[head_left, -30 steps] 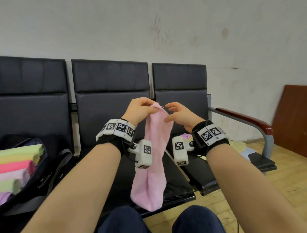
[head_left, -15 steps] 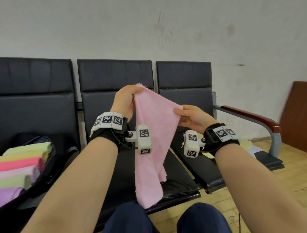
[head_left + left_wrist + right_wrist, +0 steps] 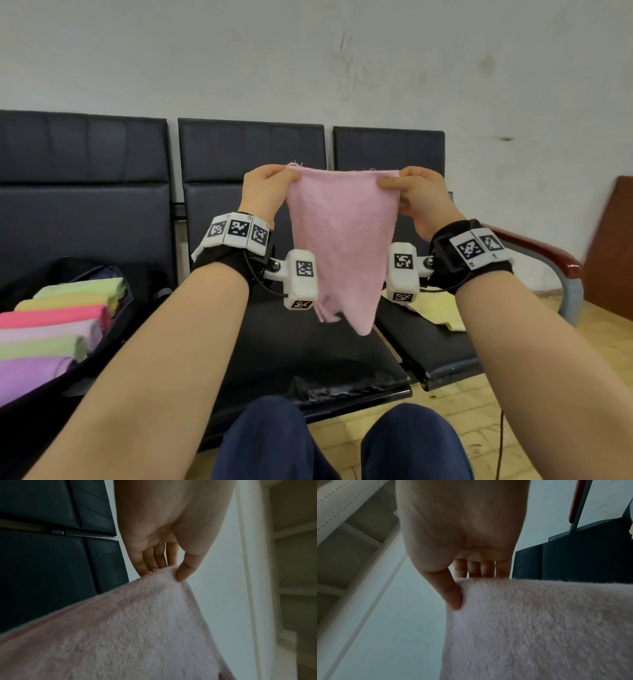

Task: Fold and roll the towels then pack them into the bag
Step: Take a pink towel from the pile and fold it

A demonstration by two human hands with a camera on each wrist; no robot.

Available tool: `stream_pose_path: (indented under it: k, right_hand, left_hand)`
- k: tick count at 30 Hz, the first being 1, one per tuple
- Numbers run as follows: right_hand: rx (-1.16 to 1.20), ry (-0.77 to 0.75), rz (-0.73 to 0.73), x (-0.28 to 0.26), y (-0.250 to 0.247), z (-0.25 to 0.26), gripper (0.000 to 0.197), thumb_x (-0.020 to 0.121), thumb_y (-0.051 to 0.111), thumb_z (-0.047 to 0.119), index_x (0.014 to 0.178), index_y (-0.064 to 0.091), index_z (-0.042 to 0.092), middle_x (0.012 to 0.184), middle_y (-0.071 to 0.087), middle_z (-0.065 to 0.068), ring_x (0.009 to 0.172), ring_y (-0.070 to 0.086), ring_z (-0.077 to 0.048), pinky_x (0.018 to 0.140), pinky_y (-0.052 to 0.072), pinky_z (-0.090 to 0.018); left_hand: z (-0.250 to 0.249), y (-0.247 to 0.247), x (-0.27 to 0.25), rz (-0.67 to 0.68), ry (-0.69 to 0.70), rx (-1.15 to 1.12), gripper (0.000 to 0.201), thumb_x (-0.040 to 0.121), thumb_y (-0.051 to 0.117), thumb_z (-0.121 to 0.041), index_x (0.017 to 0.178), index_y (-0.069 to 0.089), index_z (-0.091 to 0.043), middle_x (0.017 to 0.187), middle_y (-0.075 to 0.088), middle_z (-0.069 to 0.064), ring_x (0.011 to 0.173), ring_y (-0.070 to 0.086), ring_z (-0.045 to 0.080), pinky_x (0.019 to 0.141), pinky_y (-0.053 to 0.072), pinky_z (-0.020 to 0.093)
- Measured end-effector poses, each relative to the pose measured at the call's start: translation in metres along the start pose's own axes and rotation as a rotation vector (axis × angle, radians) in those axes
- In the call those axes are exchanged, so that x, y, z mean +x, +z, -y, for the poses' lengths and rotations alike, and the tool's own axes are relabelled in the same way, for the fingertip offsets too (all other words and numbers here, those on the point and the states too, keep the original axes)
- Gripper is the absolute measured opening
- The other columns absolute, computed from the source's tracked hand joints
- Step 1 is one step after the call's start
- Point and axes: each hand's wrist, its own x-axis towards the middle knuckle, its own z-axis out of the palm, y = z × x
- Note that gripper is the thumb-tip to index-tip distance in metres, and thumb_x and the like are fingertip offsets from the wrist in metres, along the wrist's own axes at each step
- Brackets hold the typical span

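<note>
A person sits facing a row of dark padded seats (image 3: 102, 219) against a pale wall, holding a pink towel (image 3: 342, 240) up in the air above the middle seat. The left hand (image 3: 265, 192) pinches the towel's upper left corner, thumb in front and fingers behind, and the right hand (image 3: 416, 197) pinches the upper right corner the same way. The top edge runs roughly level between the two hands, and the cloth narrows as it hangs down to a loose point between the wrists, clear of the seat. On the left seat an open black bag (image 3: 113, 329) holds rolled towels (image 3: 58, 329) lying side by side: green, yellow, pink, pale pink, green and purple. A yellow towel (image 3: 435, 310) lies flat on the right seat.
</note>
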Motion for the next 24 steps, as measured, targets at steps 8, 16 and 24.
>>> stream_pose_path:
  k: [8,16,24]
  right_hand:
    - [0.014,-0.025,0.107,-0.012,0.007,0.029,0.043,0.079,0.067,0.0,0.055,0.036,0.017,0.048,0.048,0.008,0.046,0.053,-0.009,0.044,0.041,-0.019]
    - [-0.103,0.097,0.207,0.021,0.048,-0.002,0.038,0.083,0.067,0.006,0.06,0.04,0.018,0.051,0.055,0.006,0.051,0.056,-0.012,0.047,0.044,-0.021]
    - [-0.234,-0.019,0.188,0.063,0.105,-0.071,0.028,0.087,0.069,0.015,0.075,0.044,0.013,0.06,0.051,-0.007,0.038,0.047,-0.008,0.037,0.037,-0.02]
  left_hand:
    - [-0.035,-0.014,-0.007,-0.077,-0.047,-0.005,0.019,0.081,0.059,-0.014,0.065,0.049,-0.013,0.063,0.035,0.0,0.057,0.031,0.015,0.051,0.027,0.025]
    - [0.002,-0.044,0.04,-0.023,-0.111,0.323,0.01,0.086,0.062,-0.013,0.08,0.064,-0.006,0.079,0.059,0.009,0.071,0.056,0.022,0.066,0.044,0.027]
    - [0.058,-0.068,0.091,-0.141,0.081,0.387,0.021,0.086,0.061,-0.005,0.104,0.07,-0.002,0.076,0.067,0.008,0.056,0.061,0.009,0.05,0.045,0.017]
